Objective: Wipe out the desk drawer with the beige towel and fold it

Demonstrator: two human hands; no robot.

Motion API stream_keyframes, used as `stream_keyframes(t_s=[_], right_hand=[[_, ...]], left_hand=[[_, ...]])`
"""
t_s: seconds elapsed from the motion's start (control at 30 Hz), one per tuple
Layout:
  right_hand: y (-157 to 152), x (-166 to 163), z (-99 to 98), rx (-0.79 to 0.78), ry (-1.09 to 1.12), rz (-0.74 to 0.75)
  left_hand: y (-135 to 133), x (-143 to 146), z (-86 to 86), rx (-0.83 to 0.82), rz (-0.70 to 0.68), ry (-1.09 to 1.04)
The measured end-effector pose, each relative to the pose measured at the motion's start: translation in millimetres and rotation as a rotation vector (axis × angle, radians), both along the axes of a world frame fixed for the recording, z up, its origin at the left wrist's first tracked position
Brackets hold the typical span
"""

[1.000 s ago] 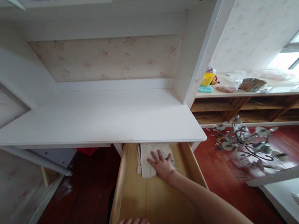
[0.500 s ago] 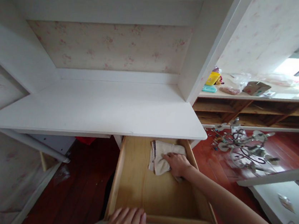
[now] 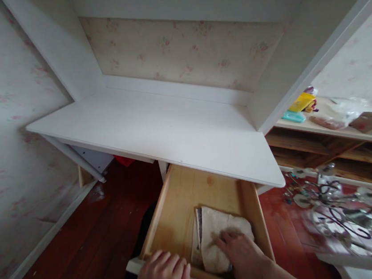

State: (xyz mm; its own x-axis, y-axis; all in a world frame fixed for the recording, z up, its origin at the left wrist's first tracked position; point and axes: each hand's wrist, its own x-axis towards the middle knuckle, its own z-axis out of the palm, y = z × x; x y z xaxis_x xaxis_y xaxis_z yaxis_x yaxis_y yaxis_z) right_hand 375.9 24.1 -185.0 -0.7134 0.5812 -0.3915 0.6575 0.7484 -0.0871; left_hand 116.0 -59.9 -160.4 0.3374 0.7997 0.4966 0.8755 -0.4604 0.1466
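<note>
A wooden drawer (image 3: 178,210) with a white front is pulled out from under the white desk. My left hand (image 3: 164,273) is closed over the top edge of the drawer front, near its left corner. Inside the drawer, a folded beige cloth (image 3: 217,232) with a dark edge lies on the bottom toward the front right. My right hand (image 3: 243,255) presses down on this cloth with bent fingers, its fingertips partly sunk in the fabric. The cloth's right front part is hidden beneath that hand.
The white desktop (image 3: 173,129) spreads above the drawer, with upright side panels. On the right, a low wooden shelf (image 3: 300,141) carries a yellow container (image 3: 301,102) and plastic bags. A metal chandelier (image 3: 339,206) rests on the red floor (image 3: 106,220).
My right hand has drawn the cloth from the back of the drawer toward its front. My left hand keeps its hold on the drawer front. The view has shifted left.
</note>
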Motion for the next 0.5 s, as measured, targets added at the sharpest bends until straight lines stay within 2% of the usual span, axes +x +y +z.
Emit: stream_keyframes(t_s=[0.13,0.37,0.5], right_hand=[[13,-29,0.1,0.009,0.041,0.051],[27,-125,11.1,-0.059,0.085,0.175],[32,-160,12.4,-0.039,0.113,0.174]], left_hand=[[1,0,-1.4,0.027,0.014,0.001],[3,1,2.7,0.088,0.021,-0.012],[6,1,1.8,0.182,0.020,-0.019]])
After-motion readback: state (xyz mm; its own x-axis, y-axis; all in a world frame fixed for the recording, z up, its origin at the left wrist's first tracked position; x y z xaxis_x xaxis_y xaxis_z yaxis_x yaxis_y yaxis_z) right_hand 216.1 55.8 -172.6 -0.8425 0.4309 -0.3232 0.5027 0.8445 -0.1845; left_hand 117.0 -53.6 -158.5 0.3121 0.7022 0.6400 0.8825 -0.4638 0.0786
